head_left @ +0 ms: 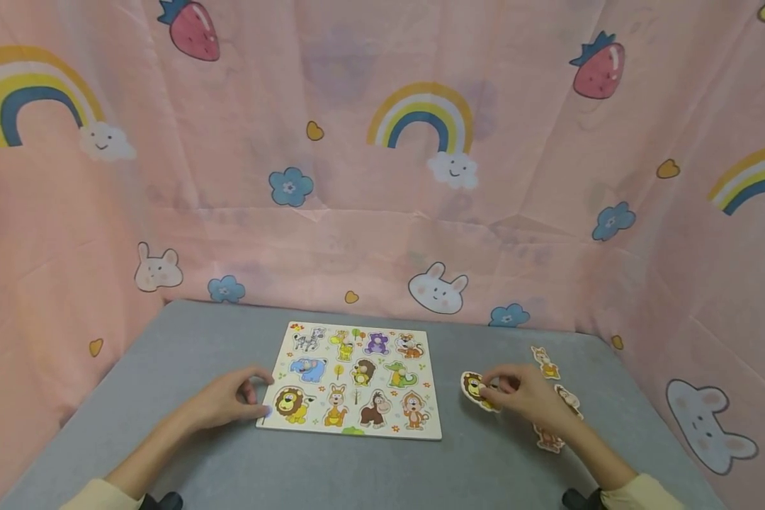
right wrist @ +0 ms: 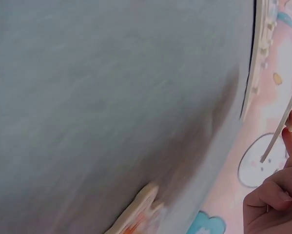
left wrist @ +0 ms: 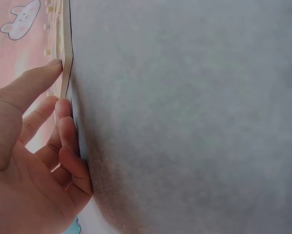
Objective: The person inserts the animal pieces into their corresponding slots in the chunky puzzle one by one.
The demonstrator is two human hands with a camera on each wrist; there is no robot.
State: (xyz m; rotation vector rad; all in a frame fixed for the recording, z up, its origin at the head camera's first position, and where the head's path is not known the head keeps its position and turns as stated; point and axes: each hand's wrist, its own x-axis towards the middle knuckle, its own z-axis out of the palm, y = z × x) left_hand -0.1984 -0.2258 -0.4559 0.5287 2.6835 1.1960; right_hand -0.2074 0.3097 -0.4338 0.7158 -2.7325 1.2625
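Note:
A wooden peg puzzle board (head_left: 321,386) printed with animals lies on the table. My left hand (head_left: 232,400) is at its left edge, thumb and fingertips touching the side; in the left wrist view the thumb (left wrist: 43,80) lies straight against the board's edge near a corner. To the right of the board, my right hand (head_left: 525,397) pinches a lion puzzle piece (head_left: 473,389) between thumb and fingertips. Seen edge-on in the right wrist view, this thin piece (right wrist: 277,129) is held above the table. A matching lion picture (head_left: 291,405) is at the board's near left corner.
A kangaroo piece (head_left: 545,363) lies beyond my right hand. Two more loose pieces, one pale brown (head_left: 569,399) and one darker brown (head_left: 550,440), lie beside and under the right wrist. Grey cloth covers the table (head_left: 389,467); a pink patterned curtain (head_left: 357,241) hangs behind it.

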